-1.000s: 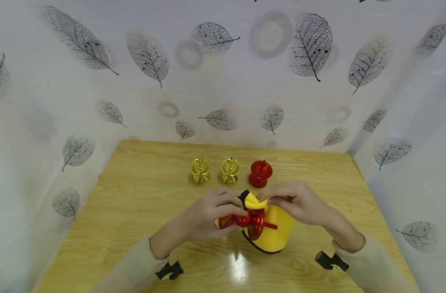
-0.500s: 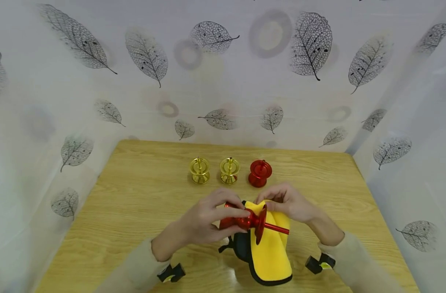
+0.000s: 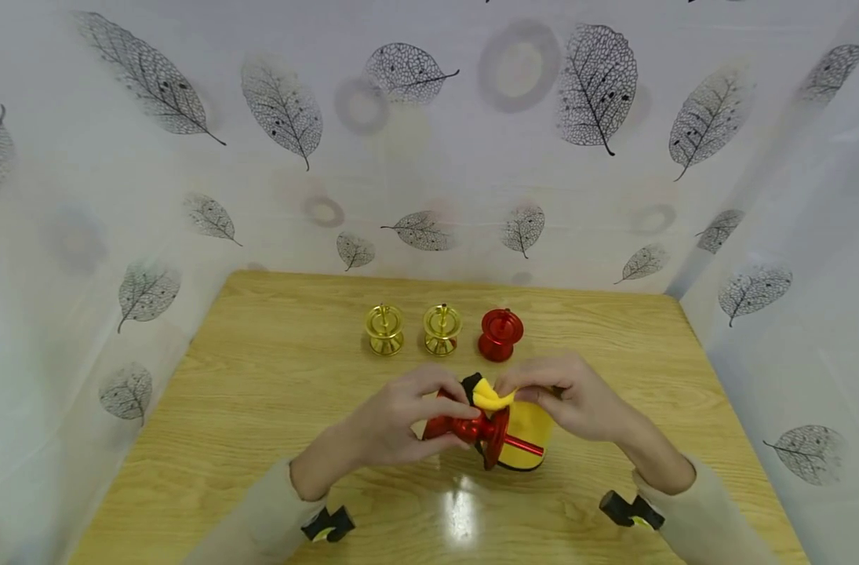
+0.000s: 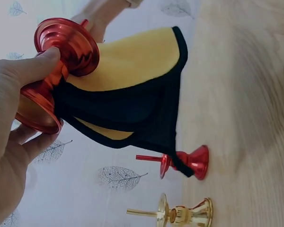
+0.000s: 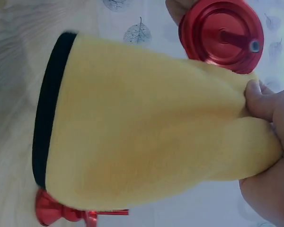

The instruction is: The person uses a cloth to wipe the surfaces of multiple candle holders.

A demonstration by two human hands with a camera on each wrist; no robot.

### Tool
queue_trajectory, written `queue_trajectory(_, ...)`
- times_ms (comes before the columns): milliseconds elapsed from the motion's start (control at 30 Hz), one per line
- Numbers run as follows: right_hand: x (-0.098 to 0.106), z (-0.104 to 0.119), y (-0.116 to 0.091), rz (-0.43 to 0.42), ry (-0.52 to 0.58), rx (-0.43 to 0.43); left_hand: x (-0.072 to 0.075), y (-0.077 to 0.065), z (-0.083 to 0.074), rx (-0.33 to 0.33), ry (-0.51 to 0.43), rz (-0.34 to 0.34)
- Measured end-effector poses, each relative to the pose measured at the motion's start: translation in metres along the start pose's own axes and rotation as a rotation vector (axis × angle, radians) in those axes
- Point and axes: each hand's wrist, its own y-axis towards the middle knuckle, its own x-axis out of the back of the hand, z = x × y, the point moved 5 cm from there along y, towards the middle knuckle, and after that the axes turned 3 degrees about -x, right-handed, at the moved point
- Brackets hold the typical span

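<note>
My left hand holds a red metal candle holder on its side above the table, its spike pointing right. In the left wrist view, the fingers and thumb grip the candle holder around its base and stem, and its hollow underside shows. My right hand pinches a yellow cloth with black edging against the candle holder's dish. The cloth hangs loosely from the fingers in the right wrist view. A black back panel and a small loop also show on it.
Two gold candle holders and another red candle holder stand upright in a row beyond my hands. They are on a wooden table. A pale curtain with leaf prints encloses the table's back and sides.
My right hand swept the cloth down over the near side of the candle holder, then back up and slightly right. The left hand keeps its grip, with the candle holder turning slightly.
</note>
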Motion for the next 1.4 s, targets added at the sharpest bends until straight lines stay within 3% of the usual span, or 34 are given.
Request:
queue_trajectory(100, 0.001, 0.004, 0.0, 0.018, 0.017, -0.018, 0.0, 0.001, -0.003, -0.023, 0.035, 0.01)
queue_trajectory(300, 0.001, -0.016, -0.006, -0.011, 0.199, -0.233, 0.001, 0.004, -0.009, -0.093, 0.082, -0.04)
queue_trajectory(467, -0.013, -0.034, -0.01, -0.009, 0.455, -0.265, 0.006, 0.007, -0.01, -0.115, 0.098, -0.117)
queue_trajectory(567, -0.029, -0.042, -0.011, 0.019, 0.731, -0.225, 0.01, 0.008, -0.004, -0.065, 0.104, -0.165)
queue_trajectory(700, -0.041, -0.048, -0.013, -0.047, 0.96, -0.314, 0.008, 0.002, 0.011, 0.115, 0.068, -0.195)
queue_trajectory(800, -0.038, -0.051, -0.016, -0.189, 0.917, -0.484, 0.003, -0.005, 0.02, 0.258, 0.046, -0.198)
queue_trajectory(900, -0.036, -0.052, -0.019, -0.285, 0.86, -0.589, -0.002, -0.008, 0.026, 0.364, 0.021, -0.215)
queue_trajectory(1067, -0.037, -0.052, -0.022, -0.381, 0.889, -0.699, -0.007, -0.011, 0.034, 0.508, -0.037, -0.241)
queue_trajectory(1200, -0.039, -0.052, -0.025, -0.484, 0.876, -0.786, -0.009, -0.012, 0.037, 0.606, -0.029, -0.247)
queue_trajectory(1333, -0.041, -0.05, -0.029, -0.652, 0.709, -0.853, -0.01, -0.01, 0.038, 0.687, -0.001, -0.259)
queue_trajectory(1400, -0.042, -0.045, -0.03, -0.74, 0.587, -0.834, -0.011, -0.008, 0.038, 0.725, 0.015, -0.271)
